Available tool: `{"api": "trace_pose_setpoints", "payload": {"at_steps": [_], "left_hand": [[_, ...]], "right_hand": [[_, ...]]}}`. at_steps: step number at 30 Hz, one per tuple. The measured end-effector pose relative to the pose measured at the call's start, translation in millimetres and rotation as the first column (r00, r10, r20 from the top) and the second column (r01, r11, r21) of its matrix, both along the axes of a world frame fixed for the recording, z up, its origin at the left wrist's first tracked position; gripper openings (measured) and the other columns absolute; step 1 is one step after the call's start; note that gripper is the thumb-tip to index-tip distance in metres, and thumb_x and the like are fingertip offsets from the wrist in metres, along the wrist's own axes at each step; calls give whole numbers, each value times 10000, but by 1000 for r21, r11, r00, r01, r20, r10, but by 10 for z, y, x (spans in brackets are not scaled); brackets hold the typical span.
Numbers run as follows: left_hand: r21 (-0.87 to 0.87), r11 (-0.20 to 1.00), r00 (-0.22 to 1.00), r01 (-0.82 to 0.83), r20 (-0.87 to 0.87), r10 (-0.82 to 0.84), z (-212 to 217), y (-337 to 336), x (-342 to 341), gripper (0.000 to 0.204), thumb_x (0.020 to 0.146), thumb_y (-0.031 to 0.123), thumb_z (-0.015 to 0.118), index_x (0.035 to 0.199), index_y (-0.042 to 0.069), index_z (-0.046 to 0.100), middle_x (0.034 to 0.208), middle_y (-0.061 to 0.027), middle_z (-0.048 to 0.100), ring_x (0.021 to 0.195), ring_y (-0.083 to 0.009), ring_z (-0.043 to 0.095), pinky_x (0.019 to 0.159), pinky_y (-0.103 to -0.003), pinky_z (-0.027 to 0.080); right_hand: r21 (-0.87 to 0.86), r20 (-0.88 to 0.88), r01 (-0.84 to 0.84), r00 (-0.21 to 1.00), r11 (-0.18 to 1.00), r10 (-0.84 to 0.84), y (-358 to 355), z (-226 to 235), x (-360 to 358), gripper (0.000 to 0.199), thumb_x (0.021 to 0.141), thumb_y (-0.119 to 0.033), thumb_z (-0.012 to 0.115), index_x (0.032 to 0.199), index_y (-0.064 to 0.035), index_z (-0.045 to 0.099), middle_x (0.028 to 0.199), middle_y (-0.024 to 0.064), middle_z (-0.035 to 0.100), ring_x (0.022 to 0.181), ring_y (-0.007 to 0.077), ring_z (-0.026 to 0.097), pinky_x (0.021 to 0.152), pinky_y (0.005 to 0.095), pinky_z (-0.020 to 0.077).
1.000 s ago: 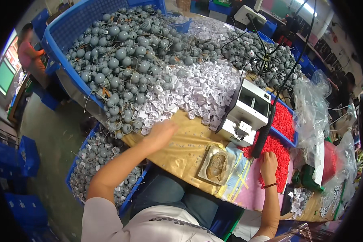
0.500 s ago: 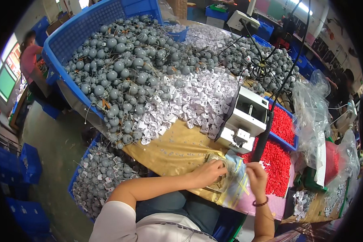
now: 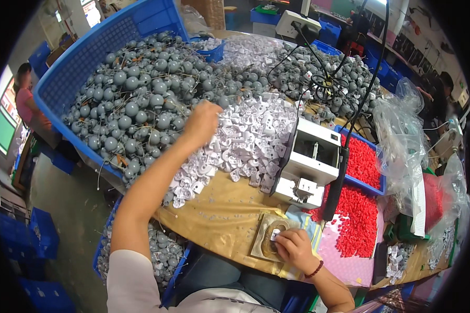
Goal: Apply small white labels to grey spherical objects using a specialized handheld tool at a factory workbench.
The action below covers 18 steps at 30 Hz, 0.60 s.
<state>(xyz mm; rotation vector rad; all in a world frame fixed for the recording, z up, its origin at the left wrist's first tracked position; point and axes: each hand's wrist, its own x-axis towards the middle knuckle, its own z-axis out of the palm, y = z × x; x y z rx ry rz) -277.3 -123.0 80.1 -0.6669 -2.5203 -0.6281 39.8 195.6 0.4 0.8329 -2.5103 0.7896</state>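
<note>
We reach our left hand [image 3: 202,121] far out, fingers curled, perhaps pinching something, over the heap of white plastic parts [image 3: 245,143] beside the grey pieces [image 3: 136,104], while our right hand [image 3: 293,248] presses a small white part [image 3: 274,235] onto the near-edge pad [image 3: 269,241], bare brown surface [image 3: 219,208] between.

You had clear plastic bags [image 3: 402,141] heaped up at the right edge of the table [image 3: 219,208], crinkly and see-through, just past the blue tray of red bits. A bag with red stuff inside [image 3: 437,201] sat right behind them. Way off at the left rim of the view there was a screen [image 3: 2,130], greenish with a pale frame, well apart from the table.
</note>
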Motion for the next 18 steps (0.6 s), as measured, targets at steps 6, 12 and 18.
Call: {"api": "trace_pose_setpoints", "payload": {"at_steps": [6,12,18], "left_hand": [[-352,911,974,-215,-143,175,-52,-340,-754,127,845,115,692,943,170,753,1020,-77,644,1067,-313,565,887,-422,519],[-79,996,994,-41,-106,33,139,-358,-785,146,924,152,667,1012,61,740,999,-104,683,1019,-307,619,838,-408,522],[358,927,963,113,191,-192,949,185,128,312,1014,162,609,1312,99,676,962,-86,721,834,-126,655,752,-302,530]], "right_hand": [[-4,76,25,997,1000,-25,-18,12,41,324,741,-67,809,1047,-91,706,1030,47,666,958,249,627,803,382,478],[15,71,70,995,997,-71,-23,8,41,328,735,-66,812,1047,-109,718,1046,46,663,974,263,618,803,392,480],[-189,169,155,978,970,-124,45,15,41,433,780,-65,808,1179,-51,641,1157,155,627,1027,339,610,871,432,501]]}}
